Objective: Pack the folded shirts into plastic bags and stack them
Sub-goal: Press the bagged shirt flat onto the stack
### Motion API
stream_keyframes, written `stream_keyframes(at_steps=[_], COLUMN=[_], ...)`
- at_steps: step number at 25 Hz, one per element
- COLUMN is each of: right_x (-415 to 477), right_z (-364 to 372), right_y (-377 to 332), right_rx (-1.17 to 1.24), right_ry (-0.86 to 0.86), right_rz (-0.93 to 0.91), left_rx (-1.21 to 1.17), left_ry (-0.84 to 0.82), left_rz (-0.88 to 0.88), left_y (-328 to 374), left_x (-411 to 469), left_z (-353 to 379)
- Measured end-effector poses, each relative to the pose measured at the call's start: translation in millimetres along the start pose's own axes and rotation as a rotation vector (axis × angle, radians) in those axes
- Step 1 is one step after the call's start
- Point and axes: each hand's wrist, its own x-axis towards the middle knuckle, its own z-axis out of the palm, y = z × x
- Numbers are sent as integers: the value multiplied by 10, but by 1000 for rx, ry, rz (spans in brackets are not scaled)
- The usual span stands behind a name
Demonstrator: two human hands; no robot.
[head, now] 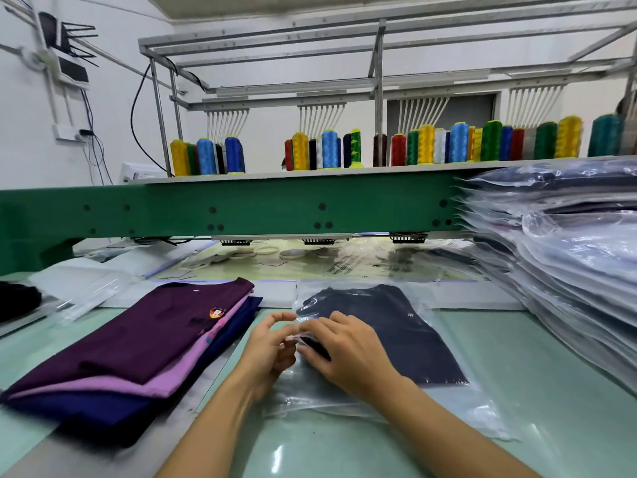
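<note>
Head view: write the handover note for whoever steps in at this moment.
Left hand and right hand: both pinch the left edge of the clear plastic bag, which lies flat on the pale green table.
Dark navy folded shirt: already inside that bag.
Done: tall stack of bagged shirts at the right.
Left: close this bag and put it on the stack. Then bag the pile of unbagged folded shirts at the left, dark purple on top, pink and blue beneath.
</note>
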Motion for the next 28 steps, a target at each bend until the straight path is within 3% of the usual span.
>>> stream_keyframes(at_steps=[5,18,22,28], right_x=[146,-137,-378,-737], right_z=[137,-200,-353,-613], right_y=[-121,221,514,910], right_rx=[-116,-8,-16,45], right_ry=[70,-121,-167,-183], right_rz=[-46,35,136,459], left_rx=[-150,-548,-595,-606], left_ry=[-15,80,188,329], left_rz=[-79,-184,-143,-95], left_y=[-40,63,61,38], left_x=[18,22,71,111], left_z=[3,-32,-95,-176])
